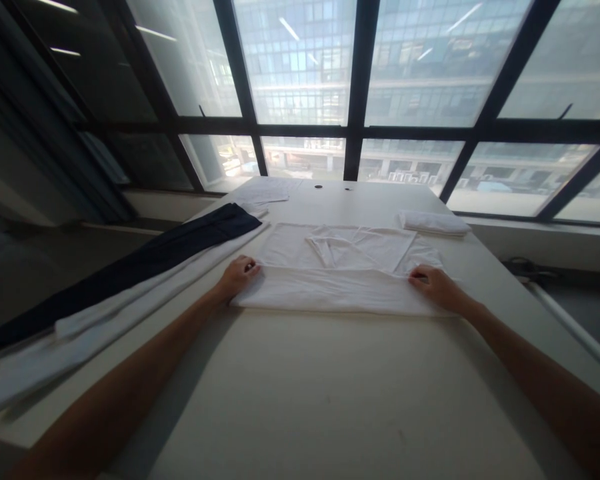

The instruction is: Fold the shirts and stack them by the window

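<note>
A white T-shirt (335,290) lies on the table in front of me, with its near part folded over in a wide band. Beyond the band, its far part shows creased, overlapping layers. At the left end of the band's far edge, my left hand (241,275) is closed, pinching the cloth between thumb and fingers. My right hand (435,287) grips the same edge at the right end. Between the two hands the edge runs almost straight, and the band lies nearly flat. Both fingertips partly hide the corners they hold.
Dark trousers (180,243) and long white garments (145,313) lie along the white table's (330,387) left side. A folded white cloth (433,223) sits at the far right, and papers (263,190) at the far left. Large windows (300,67) rise behind the table.
</note>
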Motion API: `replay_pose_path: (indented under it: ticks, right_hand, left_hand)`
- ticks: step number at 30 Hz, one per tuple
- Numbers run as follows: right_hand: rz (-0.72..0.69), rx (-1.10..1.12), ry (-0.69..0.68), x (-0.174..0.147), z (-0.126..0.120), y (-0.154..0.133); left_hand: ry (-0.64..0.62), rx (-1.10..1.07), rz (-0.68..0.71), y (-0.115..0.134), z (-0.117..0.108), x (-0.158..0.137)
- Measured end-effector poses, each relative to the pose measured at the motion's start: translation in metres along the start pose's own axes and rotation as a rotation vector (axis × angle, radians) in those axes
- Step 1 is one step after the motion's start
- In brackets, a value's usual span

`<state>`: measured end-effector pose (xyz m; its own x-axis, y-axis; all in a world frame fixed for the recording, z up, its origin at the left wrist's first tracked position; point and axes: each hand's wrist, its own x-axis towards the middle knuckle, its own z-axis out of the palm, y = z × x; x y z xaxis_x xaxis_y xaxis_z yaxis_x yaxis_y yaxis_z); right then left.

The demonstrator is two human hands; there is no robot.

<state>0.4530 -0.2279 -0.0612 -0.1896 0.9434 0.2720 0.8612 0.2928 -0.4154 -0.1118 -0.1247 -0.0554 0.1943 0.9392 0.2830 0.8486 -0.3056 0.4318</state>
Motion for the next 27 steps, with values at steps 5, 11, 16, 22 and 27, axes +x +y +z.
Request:
replay_pose_path:
  ticks: [5, 11, 16, 22, 27]
  right_hand:
    - [-0.035, -0.062, 0.112, 0.001, 0.002, -0.004]
    - [-0.016, -0.214, 0.131, 0.001, 0.011, -0.005]
    - [-0.061, -0.260, 0.269, -0.002, 0.017, -0.010]
    - [-0.210, -0.163, 0.176, 0.017, 0.047, -0.089]
    - [-0.270, -0.124, -0.088, 0.033, 0.085, -0.141]
  left_hand:
    - [-0.021, 0.050, 0.017, 0.000, 0.000, 0.001]
    - [-0.006, 0.200, 0.056, -0.004, 0.005, -0.002]
    - [0.132, 0.244, 0.137, 0.017, -0.002, -0.003]
    - [-0.120, 0.145, 0.481, 0.132, 0.038, -0.022]
    - [-0.341, 0.132, 0.650, 0.181, 0.083, -0.035]
